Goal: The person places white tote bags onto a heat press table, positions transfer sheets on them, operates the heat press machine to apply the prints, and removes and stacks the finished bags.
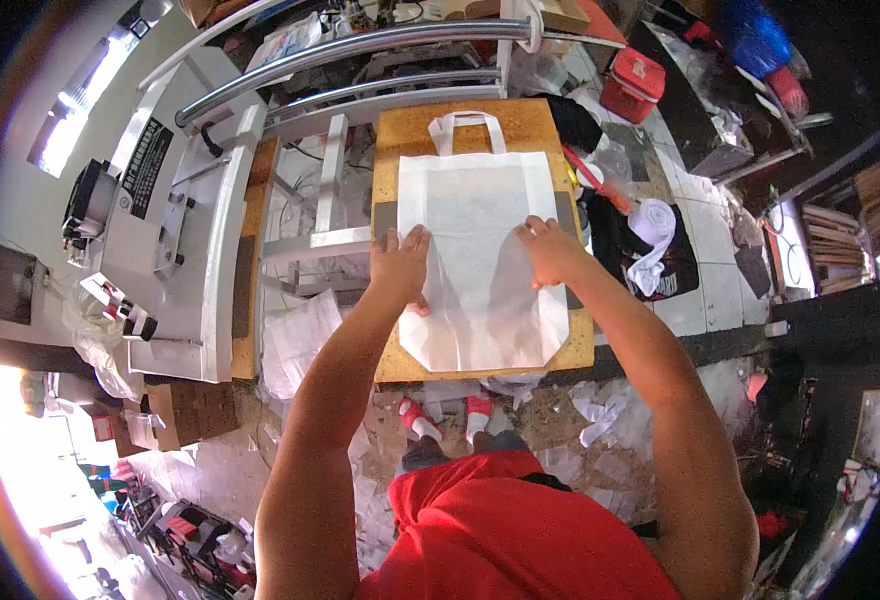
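Observation:
A white fabric tote bag (480, 270) lies flat on a yellow-brown board (582, 345), its handles (497, 133) laid out toward the far side. My left hand (400, 268) rests on the bag's left edge, fingers apart and thumb on the fabric. On the opposite edge, my right hand (552, 255) presses with its fingertips, also open. Neither hand grips anything. The bag's lower corners slant inward, and shadows of my arms fall across its lower half. A dark grey strip of the board shows beside each hand.
A metal frame with a chrome bar (360, 45) spans the far side. To the left stands a white machine panel (185, 200). On the right are a white fabric roll (652, 222) and a red container (633, 85). Scraps (600, 415) litter the floor.

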The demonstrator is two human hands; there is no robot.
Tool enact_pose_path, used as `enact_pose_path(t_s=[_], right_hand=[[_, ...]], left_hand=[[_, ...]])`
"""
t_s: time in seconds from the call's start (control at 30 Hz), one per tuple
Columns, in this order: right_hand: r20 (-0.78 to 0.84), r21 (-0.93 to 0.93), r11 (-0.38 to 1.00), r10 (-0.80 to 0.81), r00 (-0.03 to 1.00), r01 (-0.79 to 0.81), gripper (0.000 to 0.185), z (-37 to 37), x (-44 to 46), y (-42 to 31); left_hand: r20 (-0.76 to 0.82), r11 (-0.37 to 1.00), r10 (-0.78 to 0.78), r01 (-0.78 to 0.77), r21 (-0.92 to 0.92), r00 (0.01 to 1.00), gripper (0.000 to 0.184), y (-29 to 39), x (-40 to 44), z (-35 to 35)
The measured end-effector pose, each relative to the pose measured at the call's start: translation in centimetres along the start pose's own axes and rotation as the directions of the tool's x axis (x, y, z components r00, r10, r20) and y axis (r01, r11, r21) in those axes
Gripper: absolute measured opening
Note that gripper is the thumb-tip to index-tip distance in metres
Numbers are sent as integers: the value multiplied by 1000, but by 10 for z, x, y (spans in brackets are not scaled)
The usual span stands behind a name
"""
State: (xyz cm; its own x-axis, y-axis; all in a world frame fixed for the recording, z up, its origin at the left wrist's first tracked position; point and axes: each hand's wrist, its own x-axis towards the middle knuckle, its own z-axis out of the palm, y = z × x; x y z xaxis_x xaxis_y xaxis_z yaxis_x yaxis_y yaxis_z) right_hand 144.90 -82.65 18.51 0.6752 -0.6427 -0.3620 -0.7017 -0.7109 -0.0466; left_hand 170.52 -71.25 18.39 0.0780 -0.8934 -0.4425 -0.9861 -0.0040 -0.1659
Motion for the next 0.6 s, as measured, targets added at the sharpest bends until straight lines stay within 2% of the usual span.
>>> enact_pose_path(t_s=[0.13, 0.23, 0.33, 0.47, 0.53, 0.6], right_hand=[[20, 11, 1000, 5, 1000, -6, 107, 1, -5, 1], [27, -3, 1000, 19, 999, -18, 107, 3, -6, 0], [58, -72, 996, 62, 996, -58, 105, -1, -5, -8], [91, -23, 1000, 13, 996, -11, 98, 5, -3, -8], [-111, -94, 992, 73, 991, -84, 81, 17, -9, -15], [-275, 205, 974, -37, 961, 97, 62, -1, -50, -57]], left_hand=[[20, 1000, -28, 28, 13, 999, 149, 7, -9, -10], [114, 993, -98, 90, 76, 989, 150, 4, -12, -17], [17, 993, -48, 46, 112, 999, 153, 4, -12, -6], [11, 998, 26, -27, 50, 1000, 155, -4, -6, 3], [23, 999, 5, -6, 36, 1000, 155, -3, -6, 3], [24, 1000, -8, 8, 23, 1000, 154, -2, -4, 0]])
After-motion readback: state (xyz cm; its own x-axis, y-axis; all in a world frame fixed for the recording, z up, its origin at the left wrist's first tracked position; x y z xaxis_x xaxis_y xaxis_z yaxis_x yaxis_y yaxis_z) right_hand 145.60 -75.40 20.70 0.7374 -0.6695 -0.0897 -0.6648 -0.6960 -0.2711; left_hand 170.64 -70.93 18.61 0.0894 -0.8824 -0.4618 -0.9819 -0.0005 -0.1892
